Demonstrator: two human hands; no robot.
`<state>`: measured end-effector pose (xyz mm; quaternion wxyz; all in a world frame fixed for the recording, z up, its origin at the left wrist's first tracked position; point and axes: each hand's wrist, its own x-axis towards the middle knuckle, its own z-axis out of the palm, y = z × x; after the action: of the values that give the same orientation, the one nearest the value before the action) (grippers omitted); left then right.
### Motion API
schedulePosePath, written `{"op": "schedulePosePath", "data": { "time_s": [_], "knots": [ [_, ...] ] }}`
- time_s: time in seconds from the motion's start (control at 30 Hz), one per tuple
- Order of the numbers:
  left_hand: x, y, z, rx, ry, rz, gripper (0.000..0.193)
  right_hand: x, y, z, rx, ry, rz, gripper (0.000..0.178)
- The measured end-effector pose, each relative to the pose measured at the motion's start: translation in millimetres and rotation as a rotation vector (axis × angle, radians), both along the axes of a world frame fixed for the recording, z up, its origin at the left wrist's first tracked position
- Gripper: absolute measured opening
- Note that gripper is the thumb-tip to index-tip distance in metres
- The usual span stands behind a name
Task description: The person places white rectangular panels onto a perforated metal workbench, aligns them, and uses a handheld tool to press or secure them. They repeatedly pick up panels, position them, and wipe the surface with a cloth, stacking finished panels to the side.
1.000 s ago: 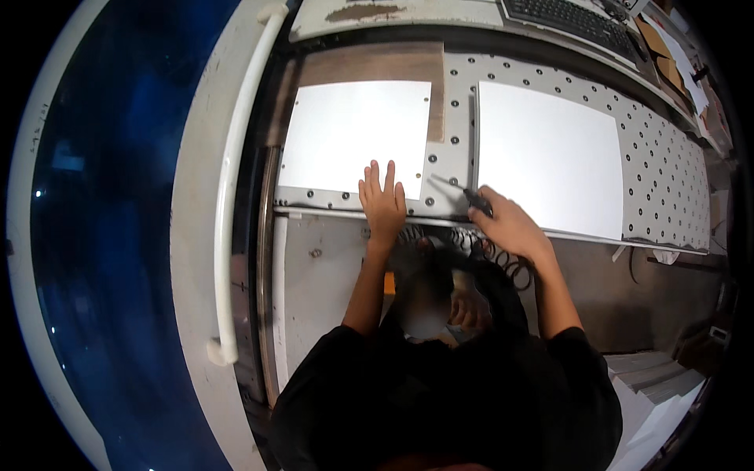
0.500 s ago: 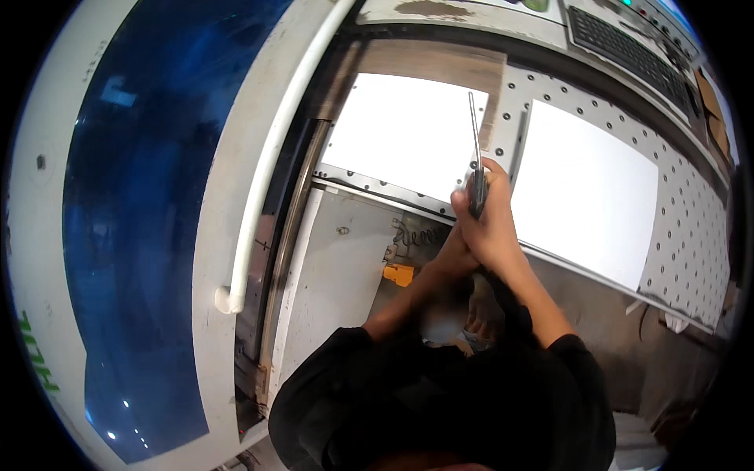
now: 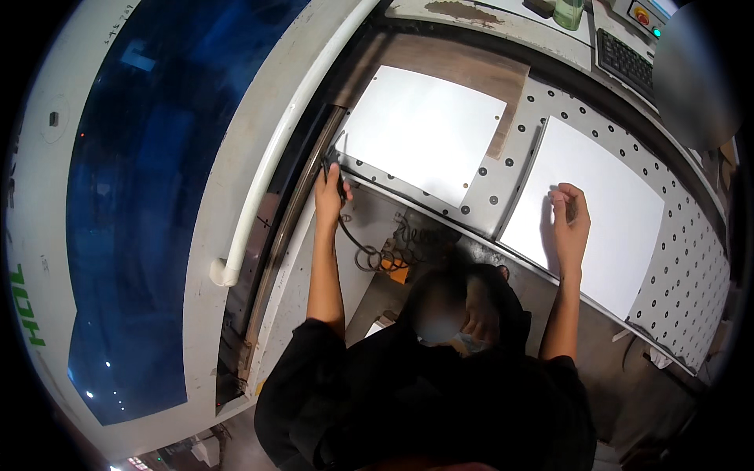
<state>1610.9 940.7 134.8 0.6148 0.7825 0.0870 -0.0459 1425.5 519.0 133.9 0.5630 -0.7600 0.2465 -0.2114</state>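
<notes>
My left hand (image 3: 328, 196) is closed round the dark handle of an air blow gun (image 3: 333, 166). Its thin metal nozzle points up beside the left corner of a white sheet (image 3: 424, 125). A dark coiled hose (image 3: 369, 255) hangs below that hand. Over a second white sheet or stack (image 3: 605, 212), on the right, hovers my right hand (image 3: 571, 220). Its fingers are loosely bent with nothing visible in them, and its shadow falls on the white surface. Small holes show near the corners of the left sheet, which lies partly on a brown board (image 3: 510, 94).
The sheets rest on a perforated metal table (image 3: 542, 98). At left stands a machine with a blue window (image 3: 157, 220) and a white rail (image 3: 271, 157). A keyboard (image 3: 624, 63), green container (image 3: 568, 14) and control panel (image 3: 648, 17) sit at the back right. An orange part (image 3: 397, 271) shows below.
My hands have parted. The left has carried the blow gun to the left sheet's left corner; the right has moved over the right-hand sheet. The view has shifted slightly.
</notes>
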Motion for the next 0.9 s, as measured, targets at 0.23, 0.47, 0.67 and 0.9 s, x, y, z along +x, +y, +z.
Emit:
{"op": "schedulePosePath", "data": {
  "time_s": [0.23,0.47,0.67,0.9],
  "knots": [
    [83,-43,19,0.009,0.016,0.019,0.04,10,6,-3,0.041,-0.004,-0.088,0.022],
    [-11,-96,65,-0.067,0.262,-0.876,0.057,7,-6,-21,0.241,-0.115,-0.052,0.047],
    [-81,-105,46,-0.136,0.33,-1.213,0.046,10,-3,-16,0.171,-0.196,-0.063,0.04],
    [-77,-49,135,0.615,-0.192,-0.378,0.067,20,18,-17,0.012,0.021,0.092,0.031]
  ]
}}
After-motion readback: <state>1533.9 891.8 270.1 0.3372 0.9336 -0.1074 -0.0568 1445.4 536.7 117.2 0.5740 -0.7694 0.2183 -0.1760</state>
